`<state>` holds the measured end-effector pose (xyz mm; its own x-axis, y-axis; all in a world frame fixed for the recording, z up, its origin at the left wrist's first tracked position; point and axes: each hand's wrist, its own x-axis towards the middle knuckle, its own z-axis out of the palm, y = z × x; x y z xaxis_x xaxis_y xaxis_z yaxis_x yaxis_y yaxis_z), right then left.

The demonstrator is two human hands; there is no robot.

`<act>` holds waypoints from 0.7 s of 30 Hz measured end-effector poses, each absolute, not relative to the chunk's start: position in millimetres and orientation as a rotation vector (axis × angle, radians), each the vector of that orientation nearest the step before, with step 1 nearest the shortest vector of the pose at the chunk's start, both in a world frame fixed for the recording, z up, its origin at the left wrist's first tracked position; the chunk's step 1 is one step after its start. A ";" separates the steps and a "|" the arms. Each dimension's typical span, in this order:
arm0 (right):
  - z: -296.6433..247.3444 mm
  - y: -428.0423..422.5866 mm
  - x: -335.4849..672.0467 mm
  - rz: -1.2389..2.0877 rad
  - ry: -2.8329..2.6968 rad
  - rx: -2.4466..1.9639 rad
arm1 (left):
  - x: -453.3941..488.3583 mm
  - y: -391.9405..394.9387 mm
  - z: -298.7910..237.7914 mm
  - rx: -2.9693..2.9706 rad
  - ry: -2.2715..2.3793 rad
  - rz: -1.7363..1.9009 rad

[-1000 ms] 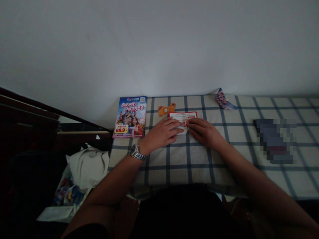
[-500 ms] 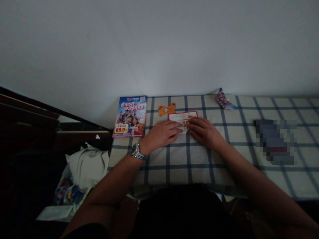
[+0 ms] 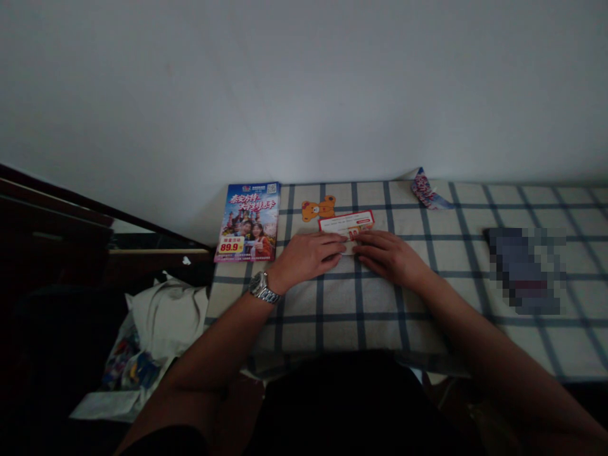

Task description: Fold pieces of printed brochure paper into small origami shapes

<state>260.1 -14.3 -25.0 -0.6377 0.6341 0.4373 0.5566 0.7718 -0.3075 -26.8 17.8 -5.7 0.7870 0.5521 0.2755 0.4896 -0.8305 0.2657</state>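
Observation:
A white sheet of paper with a red border (image 3: 342, 221) lies folded on the checked tablecloth, printed in small text with an orange-red patch near its middle. From the left, my left hand (image 3: 308, 256), with a metal watch (image 3: 263, 287) on its wrist, holds the paper's near part with bent fingers. My right hand (image 3: 390, 254) grips it from the right, its fingertips close to those of my left hand. The fingers cover much of the paper's near edge. Just beyond lies a flat orange bear figure (image 3: 318, 209).
A stack of colourful flyers (image 3: 247, 221) sits at the table's left end. A folded strip of printed paper (image 3: 427, 192) stands near the wall. On the right lies a dark, pixelated flat object (image 3: 525, 271). Below left is a pale bag (image 3: 168, 316) with colourful contents.
The paper has tilted slightly and shifted a little to the left, and its visible part looks narrower. Both hands stay on it, with only small finger movements.

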 end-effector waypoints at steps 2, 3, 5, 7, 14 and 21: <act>-25.2 -14.7 261.3 0.206 -2.439 -0.879 | -27.4 18.7 -6.6 2.805 0.796 0.515; -25.1 -15.0 261.8 0.209 -2.444 -0.875 | -27.8 19.3 -7.1 2.812 0.778 0.517; -24.4 -15.5 262.5 0.200 -2.456 -0.869 | -28.3 20.6 -8.3 2.825 0.750 0.530; -23.4 -15.9 262.8 0.191 -2.468 -0.865 | -28.4 21.8 -9.2 2.836 0.734 0.543; -22.9 -16.2 264.2 0.239 -2.497 -0.873 | -25.9 23.7 -9.7 2.854 0.726 0.606; -23.6 -16.7 264.5 0.261 -2.507 -0.867 | -26.6 24.0 -9.9 2.834 0.705 0.555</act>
<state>264.5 -16.7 -23.6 -0.6890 0.6228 0.3707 0.5332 0.7820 -0.3228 -26.6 24.0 -9.9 0.8190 0.4805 0.3137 0.4178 -0.8740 0.2481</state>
